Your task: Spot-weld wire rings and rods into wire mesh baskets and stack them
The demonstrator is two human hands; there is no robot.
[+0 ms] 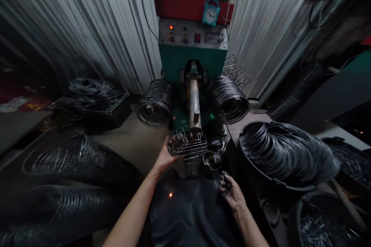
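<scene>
My left hand (166, 158) grips the left side of a wire basket (188, 149), thumb up and fingers under its edge. The basket sits at the lower end of the metal arm (195, 104) of a green spot welding machine (193, 56). Right of the basket, my right hand (230, 189) has its fingers curled round a small metal piece, too dark to name exactly. Just above that hand is a small round cup (212, 160) with little parts in it. Behind the cup lies another round dish (216, 143).
Wire ring stacks (155, 102) flank the machine. At right, a large tub (255, 166) holds many wire rings, with a bin of short metal pieces (321, 231) below it. Finished-looking wire frames (236, 71) lean behind. A teal clock (211, 12) hangs above the panel. One spark glows over the dark apron (188, 208).
</scene>
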